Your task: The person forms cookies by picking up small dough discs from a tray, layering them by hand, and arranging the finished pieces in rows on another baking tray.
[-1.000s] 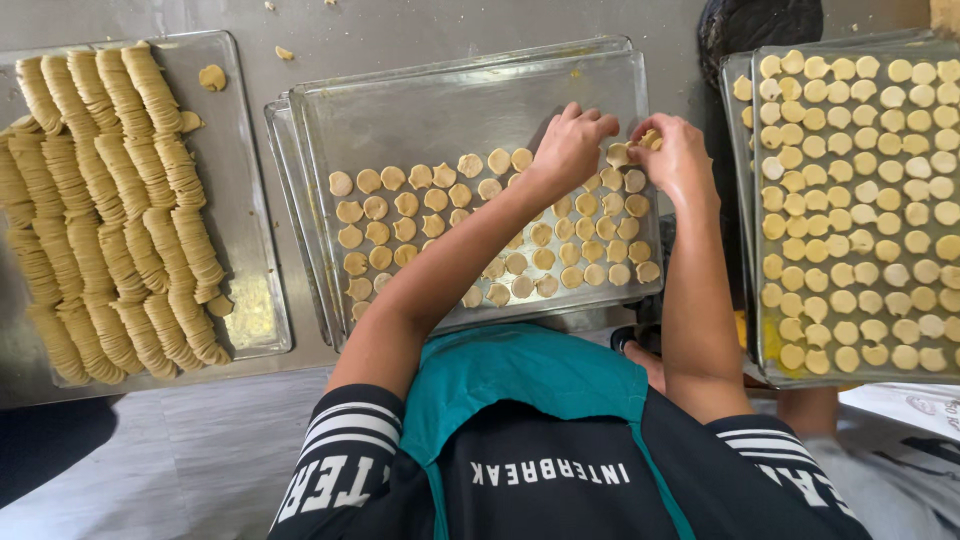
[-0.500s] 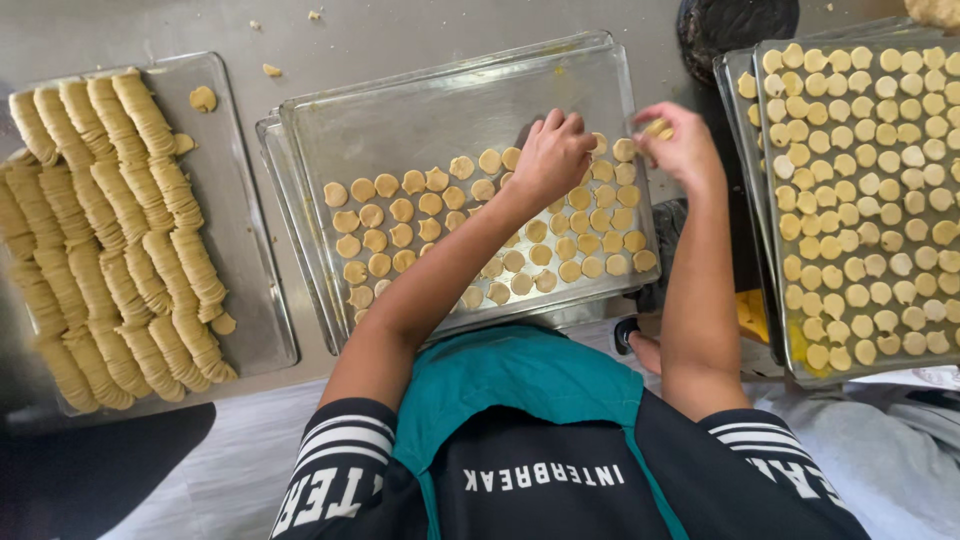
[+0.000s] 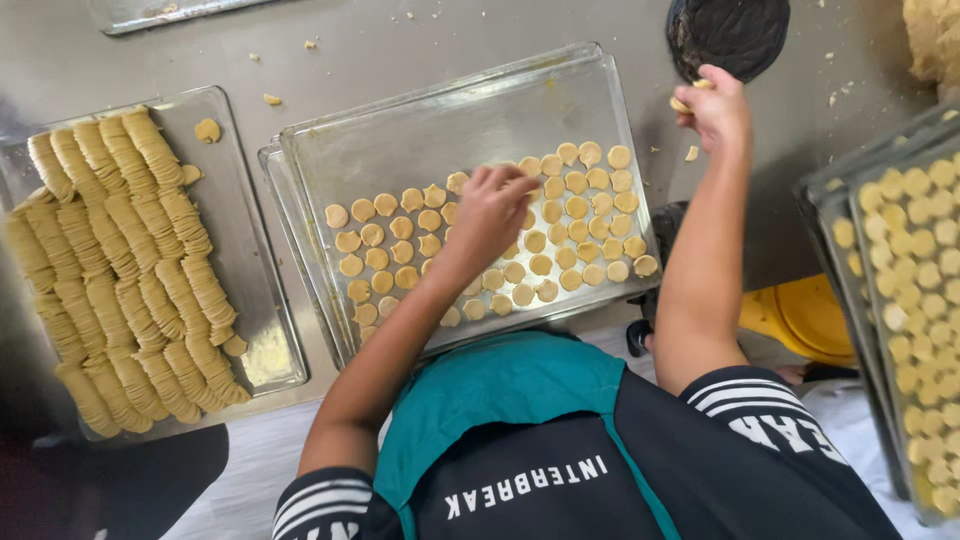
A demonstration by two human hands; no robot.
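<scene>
A metal baking tray (image 3: pixel 450 120) lies in front of me, its near half covered in rows of small round dough pieces (image 3: pixel 570 250). My left hand (image 3: pixel 490 212) rests palm down on those rows, fingertips curled among the rounds; whether it holds one is hidden. My right hand (image 3: pixel 712 108) is raised past the tray's far right corner, pinching a few small dough pieces (image 3: pixel 682 100) between its fingertips. One loose piece (image 3: pixel 690 153) lies on the table just below that hand.
To the left is a tray (image 3: pixel 250 340) packed with long stacks of dough discs (image 3: pixel 120 250). To the right are stacked trays filled with rounds (image 3: pixel 920 280). A black round object (image 3: pixel 728 32) sits at the back, a dough lump (image 3: pixel 935 40) at the far right, and a yellow thing (image 3: pixel 800 315) below the table edge.
My right hand has lifted off the tray's right side and moved up and away past its corner with dough pieces. My left hand slid left along the rows.
</scene>
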